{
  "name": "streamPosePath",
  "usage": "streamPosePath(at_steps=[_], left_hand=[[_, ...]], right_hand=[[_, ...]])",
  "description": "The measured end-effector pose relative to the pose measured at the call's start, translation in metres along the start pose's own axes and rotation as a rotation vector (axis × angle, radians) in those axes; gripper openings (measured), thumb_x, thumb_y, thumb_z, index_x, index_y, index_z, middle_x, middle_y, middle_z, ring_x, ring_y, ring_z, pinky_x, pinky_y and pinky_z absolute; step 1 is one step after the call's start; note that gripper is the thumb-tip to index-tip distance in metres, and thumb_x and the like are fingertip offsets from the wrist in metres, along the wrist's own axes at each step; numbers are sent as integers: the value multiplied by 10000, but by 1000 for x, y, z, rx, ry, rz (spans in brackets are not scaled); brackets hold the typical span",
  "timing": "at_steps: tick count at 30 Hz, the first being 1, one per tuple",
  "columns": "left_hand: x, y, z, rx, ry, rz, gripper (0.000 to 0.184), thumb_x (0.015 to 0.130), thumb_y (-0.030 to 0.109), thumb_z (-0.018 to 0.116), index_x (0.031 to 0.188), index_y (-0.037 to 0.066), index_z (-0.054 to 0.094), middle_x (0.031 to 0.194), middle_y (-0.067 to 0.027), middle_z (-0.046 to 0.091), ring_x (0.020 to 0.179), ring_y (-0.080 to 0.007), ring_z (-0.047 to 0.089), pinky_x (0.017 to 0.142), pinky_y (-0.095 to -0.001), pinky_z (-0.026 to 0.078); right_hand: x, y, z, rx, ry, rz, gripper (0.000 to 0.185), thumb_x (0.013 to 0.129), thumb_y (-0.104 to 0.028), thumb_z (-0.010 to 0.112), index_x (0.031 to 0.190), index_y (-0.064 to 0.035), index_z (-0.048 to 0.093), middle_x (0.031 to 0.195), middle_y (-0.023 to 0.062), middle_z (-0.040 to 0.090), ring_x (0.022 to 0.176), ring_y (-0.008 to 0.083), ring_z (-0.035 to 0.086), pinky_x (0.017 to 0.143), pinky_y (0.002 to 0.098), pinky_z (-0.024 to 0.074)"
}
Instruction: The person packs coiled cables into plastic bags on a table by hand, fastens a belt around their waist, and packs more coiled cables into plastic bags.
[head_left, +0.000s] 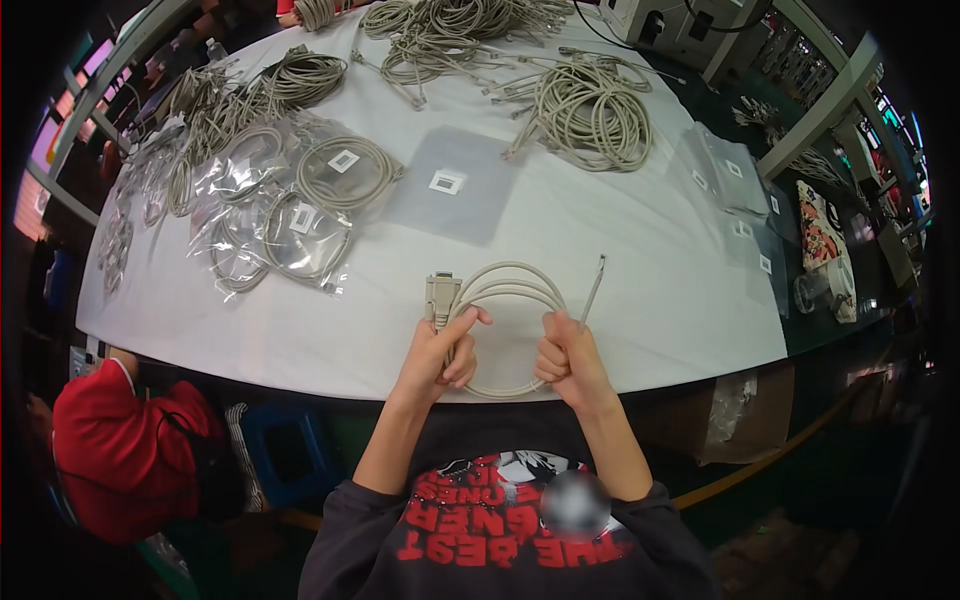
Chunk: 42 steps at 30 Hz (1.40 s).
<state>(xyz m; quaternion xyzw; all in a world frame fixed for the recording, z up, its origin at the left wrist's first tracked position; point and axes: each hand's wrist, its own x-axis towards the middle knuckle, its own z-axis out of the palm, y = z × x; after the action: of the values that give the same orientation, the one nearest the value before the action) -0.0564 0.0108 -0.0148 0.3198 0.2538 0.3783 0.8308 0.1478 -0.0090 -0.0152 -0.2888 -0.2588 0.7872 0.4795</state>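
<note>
Between my two hands is a coiled beige cable (pixel 512 268), held just above the near edge of the table. My left hand (pixel 450 352) is closed round the coil's left side, beside a wide serial-type connector (pixel 441 292) that points up. On the coil's right side my right hand (pixel 568 352) is wrapped round the strands. From that hand a loose cable end with a small plug (pixel 601 264) sticks up. Farther up the table lies a flat clear plastic bag (pixel 460 205) with a white label.
Bagged coiled cables (pixel 300 215) lie to the left. Behind them are loose cable bundles (pixel 300 78), with more cable coils (pixel 590 115) at the back right. Flat labelled bags (pixel 730 170) rest along the right edge. A person in a red top (pixel 120 450) sits at the left.
</note>
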Motion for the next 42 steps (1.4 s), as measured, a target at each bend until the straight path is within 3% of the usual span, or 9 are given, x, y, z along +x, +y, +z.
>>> streamPosePath(at_steps=[4,8,13,17,20,24,29,32,42], left_hand=[[19,-27,19,111,211,357,216,886,220,484,812,20,519,798,-163,584,772,-204,577,630,-299,487],[22,-33,22,-16,117,227,206,878,207,495,783,28,528,967,-184,579,1007,-251,525,798,-328,450],[18,-31,27,-77,-72,72,185,885,201,482,832,26,506,1013,-219,571,1010,-266,536,827,-357,452],[19,-31,23,-106,47,173,193,880,241,488,782,78,453,1039,-239,549,1000,-305,536,851,-408,440],[23,-31,30,-35,286,441,192,872,261,500,829,84,439,1102,-233,514,999,-304,532,833,-416,447],[17,-27,49,36,360,383,151,876,179,484,935,44,450,1167,-186,490,1019,-255,519,866,-390,431],[15,-23,29,-299,88,391,151,853,237,507,836,97,451,1185,-231,456,1058,-303,489,900,-439,394],[17,-24,24,-206,120,346,169,847,239,512,826,79,464,1201,-220,446,1098,-306,465,894,-442,402],[15,-18,53,388,313,239,230,853,223,538,940,13,497,1196,-158,458,1109,-254,457,927,-404,380]], right_hand=[[2,3,2,-64,-249,364,398,910,-254,496,583,-153,293,451,-90,184,358,37,153,354,218,119],[8,11,2,-53,-285,511,395,906,-230,503,580,-155,293,445,-94,193,356,32,160,349,216,121],[14,21,-1,124,-318,729,363,909,-230,498,598,-151,328,439,-97,208,363,24,157,359,216,120],[11,11,2,144,-242,535,295,883,-262,545,671,-95,426,573,-35,405,444,53,360,420,193,296],[-4,14,25,-574,108,-262,315,812,-294,633,894,-11,521,889,89,487,751,172,522,664,273,441],[-9,17,29,-1302,-61,-329,432,734,-297,700,1036,-25,556,1114,166,400,1024,294,455,870,379,400],[-11,17,31,-1248,-46,-235,380,704,-284,717,999,-66,616,1113,189,403,1072,325,423,901,408,378],[-15,10,38,-1307,-18,-168,279,700,-270,719,882,-69,659,1164,205,386,1108,356,402,917,409,373],[-18,3,32,-1153,-85,-221,251,746,-202,672,950,-60,639,1231,218,359,1154,353,374,909,407,377]])
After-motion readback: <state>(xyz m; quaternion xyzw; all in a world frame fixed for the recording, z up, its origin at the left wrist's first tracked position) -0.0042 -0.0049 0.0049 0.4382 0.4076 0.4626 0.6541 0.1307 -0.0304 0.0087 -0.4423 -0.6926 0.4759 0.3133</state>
